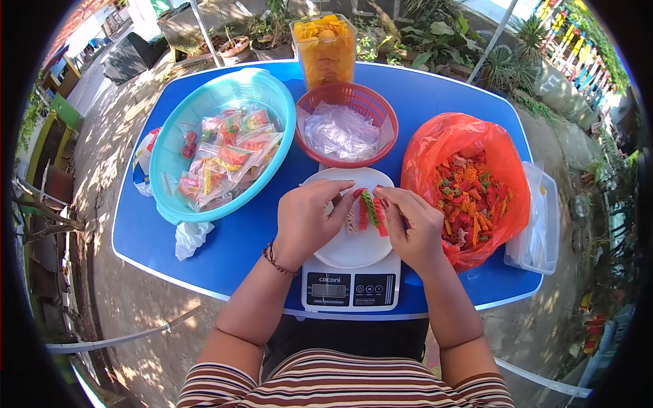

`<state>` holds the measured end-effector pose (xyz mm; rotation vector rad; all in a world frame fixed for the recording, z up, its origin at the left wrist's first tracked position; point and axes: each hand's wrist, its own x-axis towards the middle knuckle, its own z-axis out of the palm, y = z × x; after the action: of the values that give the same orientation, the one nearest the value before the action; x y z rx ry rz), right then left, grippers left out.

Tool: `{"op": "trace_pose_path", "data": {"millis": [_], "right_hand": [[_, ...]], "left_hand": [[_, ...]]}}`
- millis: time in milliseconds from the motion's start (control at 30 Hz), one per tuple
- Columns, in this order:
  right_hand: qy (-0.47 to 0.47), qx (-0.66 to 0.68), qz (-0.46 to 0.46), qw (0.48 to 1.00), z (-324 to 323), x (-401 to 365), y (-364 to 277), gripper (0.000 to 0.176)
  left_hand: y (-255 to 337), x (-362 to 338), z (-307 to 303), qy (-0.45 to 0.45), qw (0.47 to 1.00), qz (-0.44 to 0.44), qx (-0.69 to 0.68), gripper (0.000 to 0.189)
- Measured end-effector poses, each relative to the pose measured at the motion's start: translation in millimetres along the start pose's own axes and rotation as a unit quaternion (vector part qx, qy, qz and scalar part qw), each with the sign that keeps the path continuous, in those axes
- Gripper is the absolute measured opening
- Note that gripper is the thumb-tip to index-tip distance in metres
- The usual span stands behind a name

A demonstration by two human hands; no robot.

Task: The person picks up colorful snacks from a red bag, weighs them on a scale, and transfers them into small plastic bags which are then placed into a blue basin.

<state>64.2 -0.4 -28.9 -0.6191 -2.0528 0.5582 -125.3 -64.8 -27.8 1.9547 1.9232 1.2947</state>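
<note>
A small clear plastic bag (364, 216) with white, red and green ridged snack pieces is held above the round white plate of a kitchen scale (354, 256). My left hand (307, 219) pinches the bag's upper left edge between thumb and fingers. On the other side, my right hand (413, 228) grips the upper right edge, its fingertips close together. The scale's display and buttons face me at the table's front edge. Just to the right stands a red plastic bag (423, 153), wide at the mouth and full of loose orange, red and green snacks.
On the blue table (258, 251), a turquoise basket (165, 180) holds several filled packets. Behind the scale, a red basket (347, 163) contains clear bags (340, 130). A tub of yellow chips (325, 51) stands farther back. At right is a clear plastic container (549, 224).
</note>
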Motion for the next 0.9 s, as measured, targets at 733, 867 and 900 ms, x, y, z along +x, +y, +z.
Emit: {"op": "trace_pose_path", "data": {"millis": [733, 867, 900], "right_hand": [[-0.128, -0.072, -0.090, 0.985, 39, 73, 6, 0.034], [-0.155, -0.004, 0.058, 0.986, 58, 79, 7, 0.027], [-0.163, 0.007, 0.086, 0.983, 60, 80, 7, 0.024]], "left_hand": [[-14, 6, -2, 0.118, 0.987, -0.086, -0.061, 0.029], [-20, 8, -1, 0.125, 0.981, -0.109, -0.102, 0.028], [-20, 8, -1, 0.128, 0.978, -0.114, -0.120, 0.027]]}}
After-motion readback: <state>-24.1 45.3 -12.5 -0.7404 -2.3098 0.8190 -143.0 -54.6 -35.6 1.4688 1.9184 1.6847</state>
